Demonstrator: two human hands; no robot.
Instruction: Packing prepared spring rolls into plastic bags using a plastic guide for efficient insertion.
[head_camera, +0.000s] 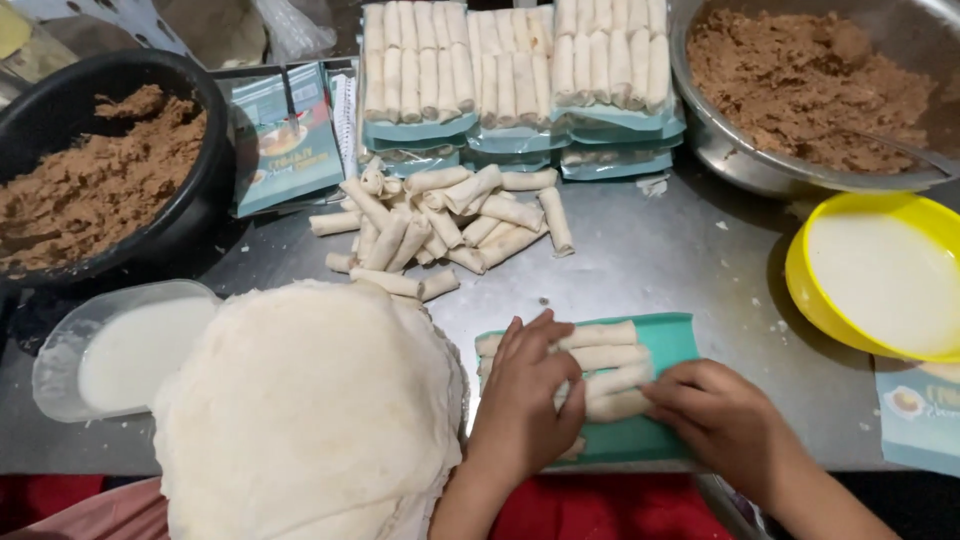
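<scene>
A teal tray (672, 338) lies on the metal table near the front edge with several pale rolled spring rolls (606, 356) laid side by side in it. My left hand (525, 395) rests flat over the left ends of the rolls, fingers spread. At the right ends of the lower rolls my right hand (715, 415) touches them with bent fingers. Neither hand lifts a roll off the tray.
A stack of round wrappers (310, 410) sits at front left beside a clear tub of white paste (125, 350). A loose pile of rolls (440, 225) lies mid-table, filled trays (510, 70) behind. Bowls of brown filling (95, 180) (810, 80) flank them; a yellow bowl (880, 275) stands at right.
</scene>
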